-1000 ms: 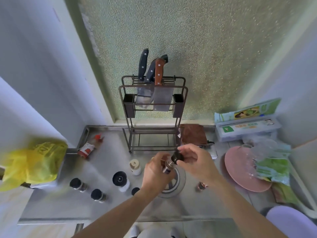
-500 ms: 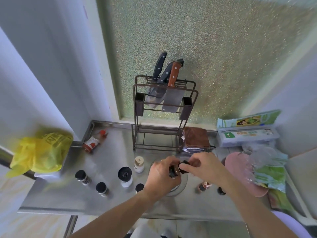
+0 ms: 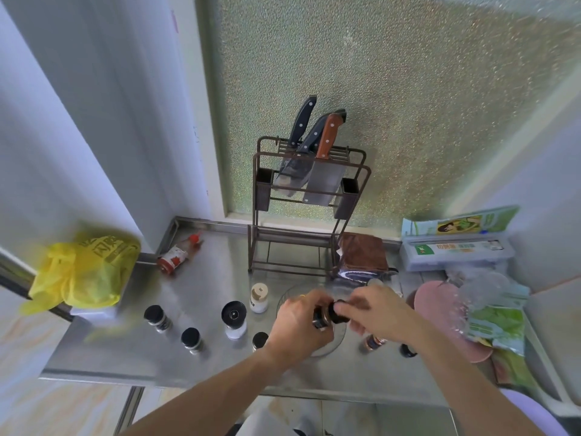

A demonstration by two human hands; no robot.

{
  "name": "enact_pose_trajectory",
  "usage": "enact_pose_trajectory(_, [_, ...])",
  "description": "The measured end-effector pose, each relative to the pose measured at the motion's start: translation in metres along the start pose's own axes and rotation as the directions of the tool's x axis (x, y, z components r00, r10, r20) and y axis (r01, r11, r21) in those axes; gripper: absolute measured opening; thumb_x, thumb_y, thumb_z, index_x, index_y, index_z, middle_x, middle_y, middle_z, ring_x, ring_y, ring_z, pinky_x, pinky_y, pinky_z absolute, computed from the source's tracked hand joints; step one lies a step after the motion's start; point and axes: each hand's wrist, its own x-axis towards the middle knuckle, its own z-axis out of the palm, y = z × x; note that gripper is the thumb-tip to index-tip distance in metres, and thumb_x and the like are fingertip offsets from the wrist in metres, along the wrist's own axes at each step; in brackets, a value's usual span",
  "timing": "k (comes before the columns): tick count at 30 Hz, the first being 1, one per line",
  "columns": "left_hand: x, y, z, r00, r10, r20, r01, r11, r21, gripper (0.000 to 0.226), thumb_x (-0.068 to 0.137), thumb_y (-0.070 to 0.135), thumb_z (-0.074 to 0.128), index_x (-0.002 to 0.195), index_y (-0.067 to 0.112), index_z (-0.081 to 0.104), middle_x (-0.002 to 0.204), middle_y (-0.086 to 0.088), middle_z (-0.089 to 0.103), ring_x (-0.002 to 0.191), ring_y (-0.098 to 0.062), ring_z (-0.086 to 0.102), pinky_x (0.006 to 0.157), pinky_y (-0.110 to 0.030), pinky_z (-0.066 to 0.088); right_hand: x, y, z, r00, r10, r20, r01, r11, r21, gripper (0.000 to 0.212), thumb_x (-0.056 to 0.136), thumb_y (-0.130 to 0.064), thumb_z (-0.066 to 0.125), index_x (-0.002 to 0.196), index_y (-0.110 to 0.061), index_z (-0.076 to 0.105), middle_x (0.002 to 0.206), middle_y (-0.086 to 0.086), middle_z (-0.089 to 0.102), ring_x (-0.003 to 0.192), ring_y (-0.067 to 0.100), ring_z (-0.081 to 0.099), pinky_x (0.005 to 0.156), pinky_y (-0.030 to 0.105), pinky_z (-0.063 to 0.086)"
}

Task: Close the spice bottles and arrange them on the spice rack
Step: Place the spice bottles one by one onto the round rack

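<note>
Centre frame, your left hand wraps the spice bottle tilted sideways over the steel counter; your right hand pinches its black cap. Behind, at mid-frame, the spice rack holds knives.

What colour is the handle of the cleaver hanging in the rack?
Reddish-brown wood with pale rivets; the cleaver handle shows clearly in the head view.

small glass spice bottle with black round cap, tilted sideways, gripped between both hands; five more black-capped bottles stand left and right of the grip; dark wire spice rack behind it.
</note>
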Motion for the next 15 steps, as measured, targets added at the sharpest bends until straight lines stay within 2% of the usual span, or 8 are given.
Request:
enact_pose_trajectory(2, [-0.002,0.0,0.0,1.0,0.007,0.021,-0.007,1.0,0.001,0.044,0.069,0.029,0.073,0.111,0.034,0.062,0.098,0.013,0.076,0.086,-0.003,0.07,0.081,-0.03,0.059,-0.002,0.0,0.003,0.999,0.038,-0.038,-0.038,0.999,0.001,0.06,0.091,-0.069,0.045,0.086,-0.014,0.07,0.07,0.0,0.074,0.064,0.01,0.071,0.08,0.038,0.06])
enact_pose_trajectory(3, [-0.003,0.0,0.0,1.0,0.012,0.019,-0.012,1.0,0.004,0.044,0.069,0.029,0.073,0.111,0.034,0.062,0.097,0.013,0.076,0.086,-0.003,0.07,0.081,-0.029,0.059,-0.004,-0.001,0.003,0.999,0.036,-0.04,-0.036,0.999,-0.008,0.06,0.088,-0.073,0.044,0.092,-0.018,0.069,0.074,-0.002,0.074,0.068,0.01,0.07,0.08,0.036,0.059])
enact_pose_trajectory(5, [-0.003,0.001,0.0,1.0,0.017,0.003,-0.017,1.0,0.011,0.042,0.069,0.029,0.074,0.11,0.032,0.063,0.096,0.013,0.076,0.085,-0.003,0.07,0.08,-0.027,0.058,-0.007,0.001,0.003,1.0,-0.002,-0.026,0.001,1.0,-0.011,0.042,0.084,-0.066,0.059,0.11,-0.033,0.063,0.081,-0.008,0.072,0.074,0.004,0.068,0.077,0.03,0.057])
enact_pose_trajectory(7, [-0.005,0.003,-0.001,1.0,0.016,0.004,-0.016,1.0,0.025,0.04,0.069,0.029,0.073,0.109,0.032,0.064,0.096,0.013,0.076,0.086,-0.003,0.069,0.08,-0.026,0.057,-0.009,-0.001,0.003,1.0,0.002,-0.006,-0.002,1.0,0.007,0.03,0.089,-0.054,0.064,0.1,-0.027,0.066,0.074,-0.005,0.075,0.068,0.006,0.071,0.073,0.031,0.059])
enact_pose_trajectory(9, [-0.007,0.004,0.0,1.0,0.015,0.022,-0.016,0.999,0.032,0.04,0.069,0.029,0.071,0.109,0.031,0.064,0.098,0.013,0.076,0.088,-0.004,0.069,0.081,-0.027,0.057,-0.01,-0.002,0.004,0.998,0.056,-0.005,-0.056,0.998,0.04,0.044,0.094,-0.058,0.053,0.087,-0.017,0.07,0.069,0.0,0.076,0.062,0.012,0.072,0.071,0.033,0.062])
enact_pose_trajectory(10, [-0.008,0.004,0.001,1.0,0.018,0.019,-0.018,0.999,0.033,0.041,0.069,0.029,0.07,0.109,0.031,0.064,0.098,0.013,0.076,0.089,-0.005,0.069,0.082,-0.027,0.057,-0.01,0.0,0.004,0.999,0.052,-0.003,-0.052,0.998,0.04,0.047,0.092,-0.061,0.052,0.089,-0.018,0.07,0.072,0.0,0.076,0.063,0.011,0.072,0.071,0.032,0.061])
enact_pose_trajectory(13, [-0.008,0.004,0.001,1.0,0.016,0.004,-0.016,0.999,0.036,0.042,0.069,0.029,0.073,0.11,0.029,0.067,0.098,0.012,0.077,0.088,-0.005,0.07,0.081,-0.025,0.056,-0.012,0.0,0.004,0.999,-0.022,0.04,0.022,1.0,0.01,0.037,0.081,-0.056,0.07,0.11,-0.033,0.063,0.085,-0.006,0.074,0.073,0.005,0.07,0.071,0.028,0.058])
enact_pose_trajectory(15, [-0.009,0.005,0.0,1.0,0.03,0.007,-0.031,0.999,0.034,0.04,0.07,0.027,0.074,0.109,0.029,0.067,0.097,0.011,0.077,0.087,-0.006,0.07,0.08,-0.025,0.056,-0.012,-0.001,0.005,0.999,0.015,0.037,-0.016,1.0,0.027,0.034,0.087,-0.055,0.065,0.099,-0.023,0.066,0.077,0.0,0.076,0.067,0.01,0.072,0.068,0.03,0.059])
